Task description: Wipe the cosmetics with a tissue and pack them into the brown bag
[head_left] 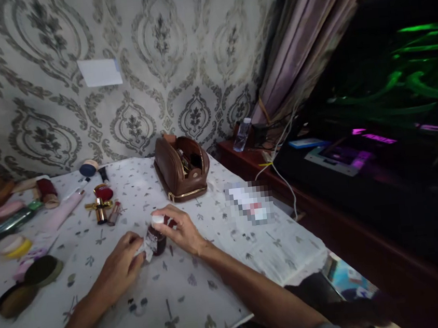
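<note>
A small dark reddish-brown bottle (158, 243) with a white cap (157, 220) stands upright or nearly so over the patterned tablecloth (195, 312). My right hand (182, 230) closes round its top, thumb and fingers at the cap. On its left side, my left hand (125, 260) pinches a crumpled white tissue (146, 249) that touches the bottle. Just beyond my hands is a brown cosmetic bag (173, 171), unzipped, with small items inside. Whether the bottle's base rests on the cloth is hard to see.
Cosmetics lie to the left: a round compact (42, 271), a pink tube (65, 209), a gold bottle (101, 213) and a red case (103, 192). A blurred-out packet (248, 202) lies right of the bag. Beyond the table edge, a water bottle (242, 135) stands near white cables (285, 178).
</note>
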{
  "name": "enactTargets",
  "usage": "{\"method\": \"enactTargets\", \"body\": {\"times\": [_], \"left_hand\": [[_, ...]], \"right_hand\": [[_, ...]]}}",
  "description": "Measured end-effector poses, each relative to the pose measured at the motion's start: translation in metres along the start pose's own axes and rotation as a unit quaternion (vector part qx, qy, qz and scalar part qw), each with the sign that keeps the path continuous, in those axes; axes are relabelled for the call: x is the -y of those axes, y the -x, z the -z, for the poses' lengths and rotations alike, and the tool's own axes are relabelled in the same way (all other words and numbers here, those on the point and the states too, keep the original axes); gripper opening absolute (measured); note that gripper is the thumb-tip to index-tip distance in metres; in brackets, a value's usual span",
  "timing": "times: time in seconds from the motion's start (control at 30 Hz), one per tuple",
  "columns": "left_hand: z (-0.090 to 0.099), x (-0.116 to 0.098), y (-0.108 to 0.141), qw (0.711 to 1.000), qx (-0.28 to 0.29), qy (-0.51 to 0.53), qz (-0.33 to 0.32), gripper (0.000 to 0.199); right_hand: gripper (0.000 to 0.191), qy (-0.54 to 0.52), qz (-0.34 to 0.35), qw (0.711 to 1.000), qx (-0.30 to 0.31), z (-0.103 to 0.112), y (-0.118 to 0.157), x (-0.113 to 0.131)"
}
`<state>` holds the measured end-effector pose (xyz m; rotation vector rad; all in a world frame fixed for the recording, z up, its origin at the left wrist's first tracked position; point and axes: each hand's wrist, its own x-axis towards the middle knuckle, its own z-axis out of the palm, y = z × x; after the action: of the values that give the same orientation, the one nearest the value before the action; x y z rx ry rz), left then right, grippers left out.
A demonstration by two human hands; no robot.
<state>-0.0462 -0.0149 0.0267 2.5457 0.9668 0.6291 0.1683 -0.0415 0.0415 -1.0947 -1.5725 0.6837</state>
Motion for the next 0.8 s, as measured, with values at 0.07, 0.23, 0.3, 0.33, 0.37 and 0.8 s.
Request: {"method": "enactTargets", "body": {"times": [0.07, 0.23, 0.3, 0.33, 0.37, 0.8], "left_hand": [[-0.003, 0.001, 0.001, 1.000, -0.003, -0.006, 0.001, 0.020], [-0.015, 0.005, 0.002, 0.999, -0.048, -0.005, -0.003, 0.022], [-0.020, 0.008, 0.002, 0.996, -0.086, 0.008, -0.006, 0.023], [-0.022, 0.009, 0.002, 0.995, -0.099, 0.017, -0.005, 0.023], [-0.023, 0.010, 0.002, 0.994, -0.107, 0.026, -0.004, 0.023], [-0.004, -0.006, -0.009, 0.992, -0.083, 0.095, 0.027, 0.030]], "right_hand": [[0.029, -0.003, 0.002, 1.000, 0.006, 0.001, 0.000, 0.003], [0.023, -0.013, -0.035, 0.999, 0.010, 0.003, 0.002, 0.010], [0.022, -0.017, -0.055, 0.998, 0.011, 0.003, 0.002, 0.011], [0.022, -0.019, -0.059, 0.998, 0.011, 0.003, 0.003, 0.011], [0.024, -0.024, -0.054, 0.998, 0.011, 0.002, 0.003, 0.011], [0.033, -0.019, 0.013, 0.998, -0.053, -0.006, 0.005, 0.005]]}}
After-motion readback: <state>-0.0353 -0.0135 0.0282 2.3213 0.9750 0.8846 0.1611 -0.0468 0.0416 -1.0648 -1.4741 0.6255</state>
